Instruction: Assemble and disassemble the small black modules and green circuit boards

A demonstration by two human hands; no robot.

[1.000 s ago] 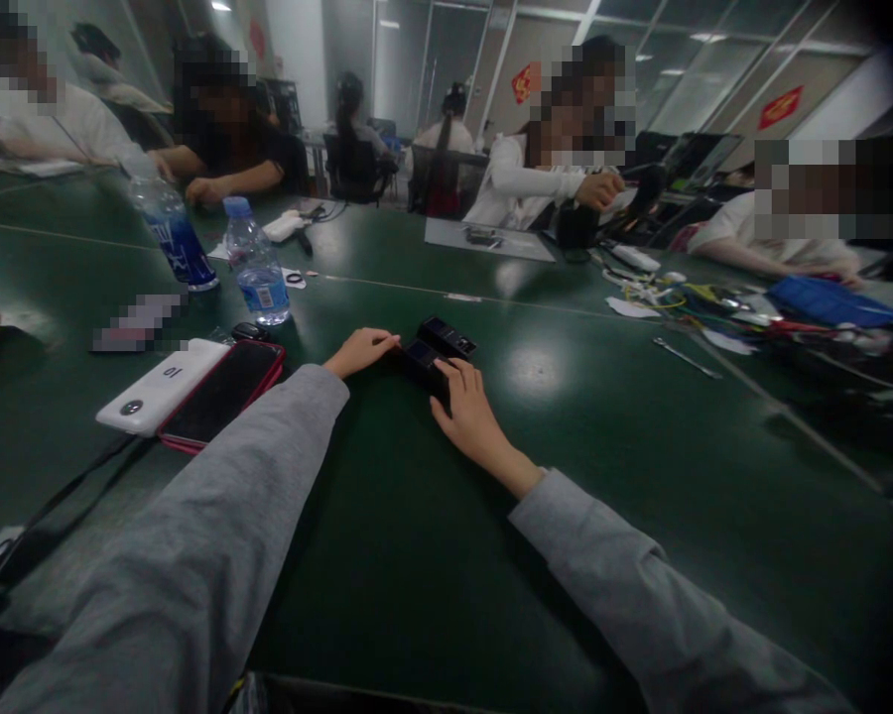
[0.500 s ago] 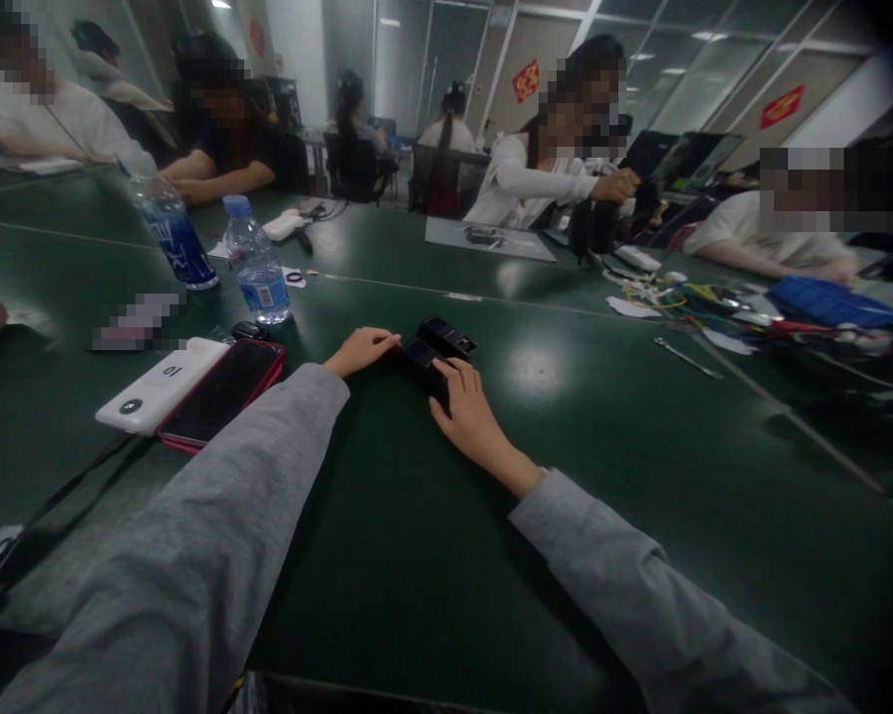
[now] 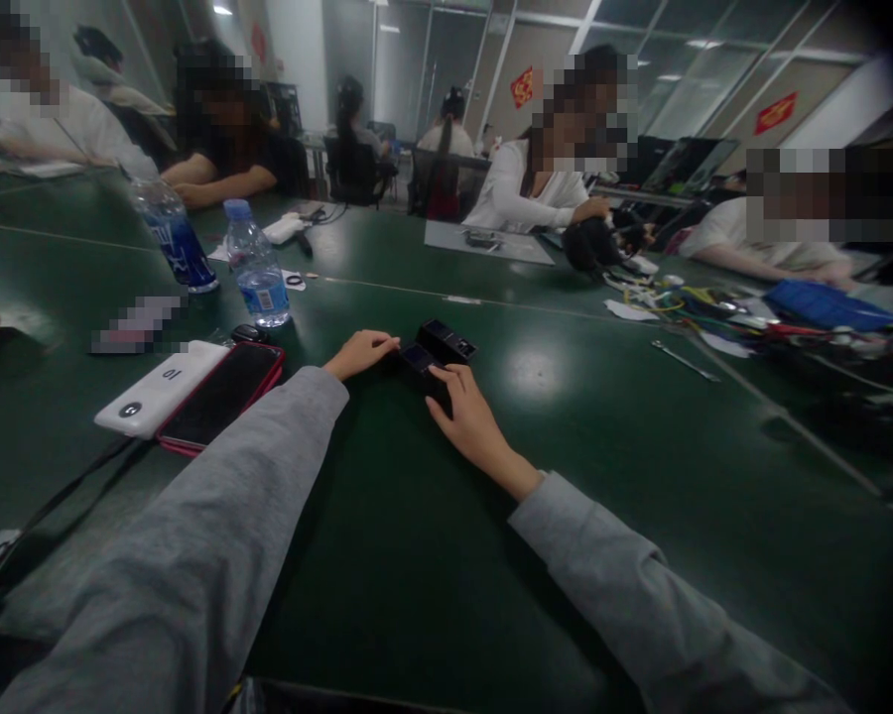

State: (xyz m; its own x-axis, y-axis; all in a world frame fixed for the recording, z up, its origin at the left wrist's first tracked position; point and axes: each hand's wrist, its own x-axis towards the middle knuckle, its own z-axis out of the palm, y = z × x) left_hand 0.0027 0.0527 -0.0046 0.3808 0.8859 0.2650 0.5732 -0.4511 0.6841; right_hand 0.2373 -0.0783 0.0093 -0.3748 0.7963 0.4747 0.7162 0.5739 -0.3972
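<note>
The green table [image 3: 387, 585] takes up most of what I see from here. Across it sits a person in white [image 3: 513, 188], a hand on a dark bundle [image 3: 587, 243]. The worker's 2 grey sleeves reach in, the left sleeve [image 3: 193, 526] past the phone and the right sleeve [image 3: 632, 565] from the lower right. A tangle of wires [image 3: 714, 303] lies off to the right. On the left stand 2 bottles, the clear bottle [image 3: 263, 295] nearer than the blue bottle [image 3: 183, 253].

The right hand [image 3: 470, 416] has its fingers slightly bent over the near box [image 3: 419, 359], fingertips touching its top, thumb low at its near side; I can't tell whether it grips. The left hand [image 3: 361, 353] has thumb and forefinger nearly together at that box's left end; any hold there is too small to make out. The white block [image 3: 156, 389] lies beside the phone [image 3: 223, 397]. The 2 black boxes sit mid-table, the far box [image 3: 450, 342] just behind the near 1. A wrench [image 3: 686, 361] lies well apart, toward the wires.
</note>
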